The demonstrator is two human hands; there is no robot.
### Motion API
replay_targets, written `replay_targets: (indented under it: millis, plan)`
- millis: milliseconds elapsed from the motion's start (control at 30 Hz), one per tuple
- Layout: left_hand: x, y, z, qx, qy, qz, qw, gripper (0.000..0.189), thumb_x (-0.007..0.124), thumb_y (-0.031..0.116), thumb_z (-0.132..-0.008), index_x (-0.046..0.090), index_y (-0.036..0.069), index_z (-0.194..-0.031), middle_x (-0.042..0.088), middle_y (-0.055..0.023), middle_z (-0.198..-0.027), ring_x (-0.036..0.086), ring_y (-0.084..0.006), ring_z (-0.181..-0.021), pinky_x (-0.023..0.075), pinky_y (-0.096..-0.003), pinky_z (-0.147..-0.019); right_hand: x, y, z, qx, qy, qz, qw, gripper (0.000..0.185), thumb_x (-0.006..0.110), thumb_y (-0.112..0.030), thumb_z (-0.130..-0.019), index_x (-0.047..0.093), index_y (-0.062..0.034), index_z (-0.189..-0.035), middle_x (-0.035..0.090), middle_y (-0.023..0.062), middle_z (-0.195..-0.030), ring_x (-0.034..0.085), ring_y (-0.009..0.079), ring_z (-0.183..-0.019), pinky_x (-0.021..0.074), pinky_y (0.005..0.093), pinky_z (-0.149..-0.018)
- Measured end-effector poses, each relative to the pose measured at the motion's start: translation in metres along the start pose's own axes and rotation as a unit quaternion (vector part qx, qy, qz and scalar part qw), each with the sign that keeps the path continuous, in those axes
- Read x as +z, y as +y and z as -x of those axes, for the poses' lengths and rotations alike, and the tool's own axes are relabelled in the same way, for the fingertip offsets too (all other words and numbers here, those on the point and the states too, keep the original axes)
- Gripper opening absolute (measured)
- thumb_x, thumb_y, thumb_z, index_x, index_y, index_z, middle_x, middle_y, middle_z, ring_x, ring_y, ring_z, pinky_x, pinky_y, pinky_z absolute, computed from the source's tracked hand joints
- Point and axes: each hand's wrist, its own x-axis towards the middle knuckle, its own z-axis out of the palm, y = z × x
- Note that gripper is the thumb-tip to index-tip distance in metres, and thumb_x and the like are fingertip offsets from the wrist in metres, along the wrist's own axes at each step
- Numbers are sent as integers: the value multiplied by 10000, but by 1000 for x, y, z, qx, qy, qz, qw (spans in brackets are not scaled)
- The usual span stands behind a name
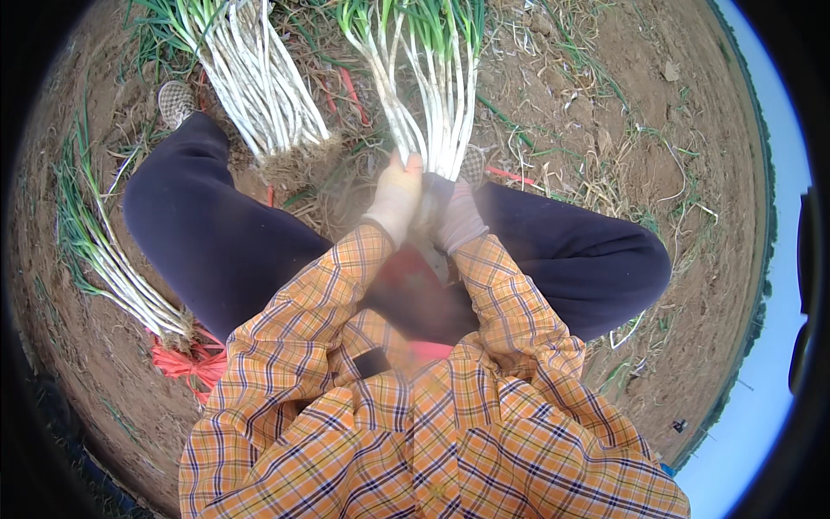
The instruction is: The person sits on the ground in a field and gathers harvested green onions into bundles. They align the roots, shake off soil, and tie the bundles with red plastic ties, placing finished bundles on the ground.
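Note:
Between my knees, a bunch of green onions (pixel 433 110) points away from me, green leaves at the far end and white stalks near. My left hand (pixel 397 188), in a pale glove, grips the stalks low on their left side, thumb on top. My right hand (pixel 463 217), also gloved, closes around the lower right side near the roots. The root ends are blurred and partly hidden between my hands. Just left of this bunch lies a thicker bunch of green onions (pixel 262 84) on the soil, its muddy roots towards me.
Beside my left leg lies a smaller bunch of green onions (pixel 133 279), with a heap of red plastic twine (pixel 188 363) at its roots. A strip of red twine (pixel 353 96) lies between the far bunches. Dry stalks (pixel 603 152) litter the soil at right.

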Motion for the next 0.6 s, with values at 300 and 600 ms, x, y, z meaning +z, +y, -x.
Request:
replay_targets:
  millis: [300,600]
  plan:
    - [-22,-6,-27,-73,-200,-97,972,726,476,550,-977,439,-13,-1435,623,-201,-1281,604,-291,-1141,447,-368,-992,-31,0,-7,-278,-295,436,804,310,624,-160,-922,632,16,-1176,700,128,-1034,682,237,-923,551,343,-822]
    - [-57,74,3,-124,-324,-25,937,749,482,540,-980,353,19,-1502,479,-185,-1474,439,-316,-1364,322,-383,-1125,0,-20,17,-80,-183,245,949,318,677,-123,-868,649,55,-1130,714,159,-953,709,251,-799,582,343,-701]
